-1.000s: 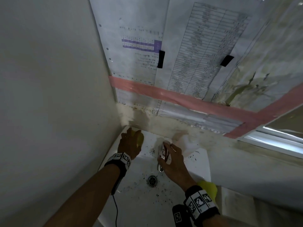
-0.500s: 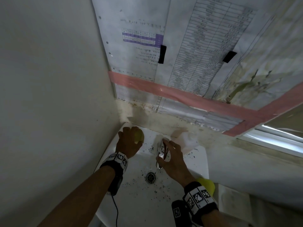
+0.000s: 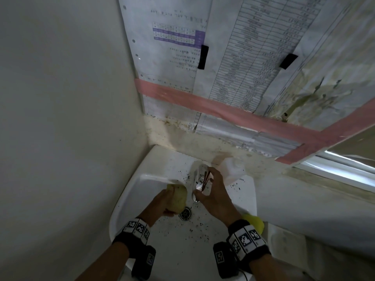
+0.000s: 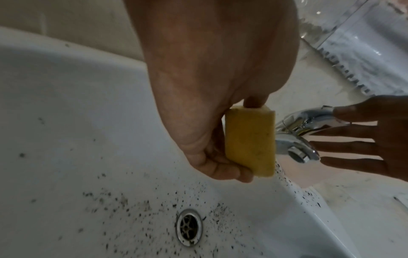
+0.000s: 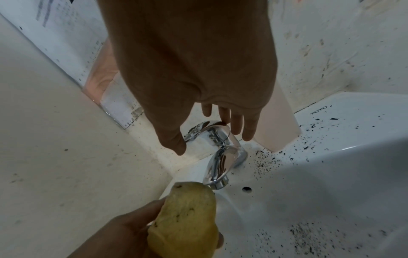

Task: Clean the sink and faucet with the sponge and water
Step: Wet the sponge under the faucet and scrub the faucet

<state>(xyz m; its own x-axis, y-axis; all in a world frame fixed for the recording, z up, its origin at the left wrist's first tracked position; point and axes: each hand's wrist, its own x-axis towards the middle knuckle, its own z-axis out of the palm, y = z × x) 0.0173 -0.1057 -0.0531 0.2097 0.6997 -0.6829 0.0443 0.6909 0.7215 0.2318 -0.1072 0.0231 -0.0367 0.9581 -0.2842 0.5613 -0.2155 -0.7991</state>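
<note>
My left hand (image 3: 162,203) grips a yellow sponge (image 3: 178,196) just left of the chrome faucet (image 3: 199,183), above the drain (image 3: 185,213). In the left wrist view the sponge (image 4: 250,141) stands on end between thumb and fingers, close to the spout (image 4: 295,153). My right hand (image 3: 215,193) lies over the faucet lever (image 5: 205,127), fingers straight and spread, thumb on its left side. An index fingertip (image 4: 340,111) touches the lever top. I see no water at the spout. The white sink (image 3: 142,183) is strewn with dark specks.
A pale container (image 3: 233,169) stands on the sink deck right behind the faucet. A yellow object (image 3: 254,222) sits at the sink's right edge by my right wrist. Walls close in on the left and back, with papers and pink tape (image 3: 203,100).
My left hand has carried the sponge from the sink's back left corner forward and right, to beside the spout. My right hand has stayed on the faucet.
</note>
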